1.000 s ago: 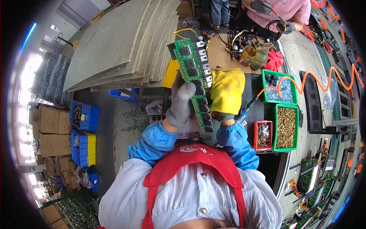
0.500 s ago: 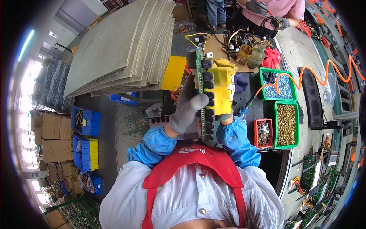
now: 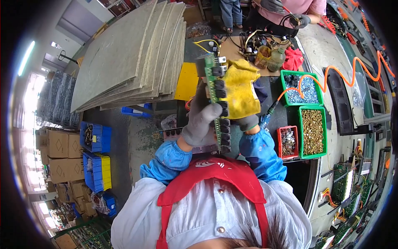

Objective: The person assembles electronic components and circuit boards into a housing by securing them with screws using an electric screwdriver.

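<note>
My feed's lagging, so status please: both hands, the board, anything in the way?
Left hand holding circuit board, thumb over its edge. Right hand holding yellow cloth beside board, fingers hidden. Blue tool near right hand, not blocking board.

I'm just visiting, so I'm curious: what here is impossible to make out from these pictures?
All in the head view:
- Left grip: most fingers hidden behind the green circuit board.
- Right grip: fingers hidden by the yellow cloth.
- Co-worker in pink: head cut off by the upper edge.
- Metal pieces in the red bin: too small to identify.
</note>
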Tool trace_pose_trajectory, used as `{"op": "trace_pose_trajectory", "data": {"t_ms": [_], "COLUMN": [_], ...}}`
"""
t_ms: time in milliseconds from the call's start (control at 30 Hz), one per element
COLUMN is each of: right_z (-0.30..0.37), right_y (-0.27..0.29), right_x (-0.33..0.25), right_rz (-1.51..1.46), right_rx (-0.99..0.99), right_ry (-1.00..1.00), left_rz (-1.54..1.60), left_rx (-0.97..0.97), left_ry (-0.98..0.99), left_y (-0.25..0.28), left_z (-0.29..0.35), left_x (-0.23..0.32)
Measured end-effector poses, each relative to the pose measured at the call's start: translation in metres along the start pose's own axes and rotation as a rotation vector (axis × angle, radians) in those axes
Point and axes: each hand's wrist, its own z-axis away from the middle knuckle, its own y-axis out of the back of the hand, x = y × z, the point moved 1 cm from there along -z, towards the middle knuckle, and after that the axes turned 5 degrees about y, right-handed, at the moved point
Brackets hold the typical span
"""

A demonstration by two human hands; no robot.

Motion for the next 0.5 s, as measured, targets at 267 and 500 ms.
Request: {"op": "trace_pose_trajectory", "data": {"t_ms": [267, 500], "right_z": [0.000, -0.026], "right_y": [-0.018, 0.017], "right_x": [0.006, -0.019], "right_rz": [-0.572, 0.283], "right_rx": [0.145, -0.005], "right_ry": [-0.241, -0.255], "left_rz": [-0.010, 0.052], "left_rx": [-0.044, -0.040], "left_ry": [0.010, 0.108], "left_y": [0.002, 0.021], "left_z": [0.004, 0.010], "left_x": [0.001, 0.005]}}
